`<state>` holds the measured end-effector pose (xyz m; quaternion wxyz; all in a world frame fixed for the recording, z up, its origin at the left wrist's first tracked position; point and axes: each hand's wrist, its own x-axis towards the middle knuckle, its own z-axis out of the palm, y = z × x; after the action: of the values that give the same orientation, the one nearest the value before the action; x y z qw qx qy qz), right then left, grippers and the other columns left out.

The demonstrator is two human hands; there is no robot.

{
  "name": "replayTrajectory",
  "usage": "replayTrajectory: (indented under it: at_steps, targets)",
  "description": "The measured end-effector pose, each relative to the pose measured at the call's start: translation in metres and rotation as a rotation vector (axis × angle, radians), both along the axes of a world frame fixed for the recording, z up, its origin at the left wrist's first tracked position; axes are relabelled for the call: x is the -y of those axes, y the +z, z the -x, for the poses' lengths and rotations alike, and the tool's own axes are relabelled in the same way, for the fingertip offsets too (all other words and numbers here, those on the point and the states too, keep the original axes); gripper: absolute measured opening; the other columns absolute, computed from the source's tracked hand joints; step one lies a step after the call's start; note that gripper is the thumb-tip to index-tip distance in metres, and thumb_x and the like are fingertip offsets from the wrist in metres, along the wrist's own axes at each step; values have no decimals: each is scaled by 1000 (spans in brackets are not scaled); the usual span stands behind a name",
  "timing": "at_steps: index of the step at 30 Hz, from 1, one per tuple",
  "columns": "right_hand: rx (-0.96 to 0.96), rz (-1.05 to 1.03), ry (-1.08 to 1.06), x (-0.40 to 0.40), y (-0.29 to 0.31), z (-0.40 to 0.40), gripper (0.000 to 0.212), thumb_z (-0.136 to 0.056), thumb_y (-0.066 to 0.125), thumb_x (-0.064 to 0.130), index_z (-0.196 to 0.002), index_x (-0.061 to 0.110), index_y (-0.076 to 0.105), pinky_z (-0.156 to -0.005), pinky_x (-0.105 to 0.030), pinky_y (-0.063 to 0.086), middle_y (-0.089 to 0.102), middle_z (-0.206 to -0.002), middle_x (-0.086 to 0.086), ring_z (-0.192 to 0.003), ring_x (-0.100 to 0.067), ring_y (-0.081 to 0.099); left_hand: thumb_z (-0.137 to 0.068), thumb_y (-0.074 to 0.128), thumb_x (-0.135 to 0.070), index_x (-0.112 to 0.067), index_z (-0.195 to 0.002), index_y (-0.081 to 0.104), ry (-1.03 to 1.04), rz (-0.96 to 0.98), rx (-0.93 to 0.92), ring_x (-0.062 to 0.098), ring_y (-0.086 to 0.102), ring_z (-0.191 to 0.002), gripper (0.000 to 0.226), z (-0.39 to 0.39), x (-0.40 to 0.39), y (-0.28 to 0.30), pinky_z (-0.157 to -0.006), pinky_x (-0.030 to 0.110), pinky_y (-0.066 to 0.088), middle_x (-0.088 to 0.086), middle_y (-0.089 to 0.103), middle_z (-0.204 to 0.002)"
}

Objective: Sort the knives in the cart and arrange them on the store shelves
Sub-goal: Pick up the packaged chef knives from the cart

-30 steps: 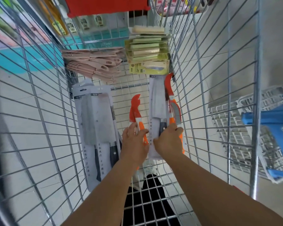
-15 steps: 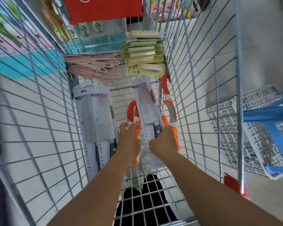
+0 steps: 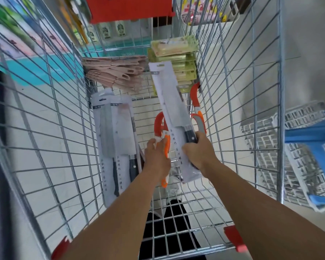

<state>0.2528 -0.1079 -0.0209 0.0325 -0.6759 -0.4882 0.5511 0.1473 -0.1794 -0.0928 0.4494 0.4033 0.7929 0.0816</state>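
My right hand [image 3: 199, 152] is clamped on the black handle of a carded cleaver [image 3: 174, 117], its long axis running up and away from me, tilted slightly left, lifted above the cart [image 3: 238, 109] floor. My left hand [image 3: 156, 156] grips an orange-handled knife [image 3: 164, 147] just beside it — the hands nearly touch. More carded cleavers [image 3: 114, 139] lie to the left. The card's print runs lengthwise — too blurred to read.
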Motion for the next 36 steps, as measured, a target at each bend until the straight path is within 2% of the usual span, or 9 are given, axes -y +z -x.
replayTrajectory:
  at_steps: [5, 7, 10, 13, 17, 23, 26, 31, 36]
  targets:
    - [-3, -120, -35, -5, -1, -2, 42, -79, 53, 2, -119, 13, 46, -57, -31, 44, 48, -78, 4, -69, -15, 51, -89, 52, -4, -21, -146, 30, 98, -70, 73, 28, 28, -136, 64, -15, -8, 8, -108, 34, 36, 7, 16, -151]
    - [1, -146, -25, -7, -3, -3, 54, -79, 53, 1, -131, 12, 42, -55, -26, 39, 47, -79, 8, -67, -9, 49, -92, 51, -18, -19, -142, 32, 194, -74, 194, 30, 40, -128, 54, -26, -12, 9, -103, 32, 38, 11, 33, -144]
    - [34, -159, 25, -10, -3, -4, 57, -79, 55, 2, -133, 15, 40, -61, -28, 42, 49, -80, 9, -71, -7, 50, -69, 61, -48, -35, -137, 35, 255, -111, 241, 28, 49, -120, 74, -38, -16, -1, -101, 38, 43, 4, 43, -138]
    - [64, -178, 66, -14, -4, -6, 57, -79, 56, 4, -132, 16, 41, -57, -25, 40, 49, -79, 10, -69, -4, 50, -85, 57, -1, -15, -145, 28, 176, -68, 329, 21, 51, -116, 68, -45, -22, 3, -90, 16, 38, 3, 47, -132]
    - [60, -189, 71, -19, -5, -8, 59, -80, 56, 3, -135, 14, 38, -51, -19, 33, 46, -80, 14, -67, 0, 46, -87, 48, 3, -14, -128, 48, 60, -52, 321, 25, 58, -105, 44, -37, -24, -3, -87, 30, 49, 9, 59, -124]
    - [29, -140, 110, -12, -4, 7, 31, -78, 56, 6, -105, 17, 44, -53, -26, 34, 48, -75, 3, -68, -17, 50, -100, 39, -25, -27, -125, 53, 659, -224, 483, 13, 62, -100, 29, -3, -24, 49, -93, 33, 50, -3, 65, -114]
    - [-88, -51, 180, 6, -4, 29, 23, -81, 60, 12, -97, 18, 46, -55, -25, 35, 48, -73, 3, -63, -13, 47, -95, 51, -22, -32, -128, 46, 727, -296, 287, 5, 59, -84, 35, 11, -18, 67, -73, 17, 48, -14, 59, -94]
    - [-122, 15, 414, 40, -9, 71, 29, -81, 66, 37, -90, 15, 49, -56, -32, 43, 55, -80, -5, -65, -18, 53, -89, 42, 2, -28, -144, 30, 795, -200, 38, 19, 60, -94, 64, 40, 16, 68, -72, 25, 47, 2, 61, -116]
    - [-60, 25, 672, 67, -19, 91, 26, -74, 63, 36, -80, 12, 55, -65, -40, 54, 61, -80, -15, -73, -29, 58, -90, 34, 6, -27, -150, 17, 747, -83, -21, 20, 54, -85, 71, 58, 51, 69, -61, 22, 41, 8, 58, -118]
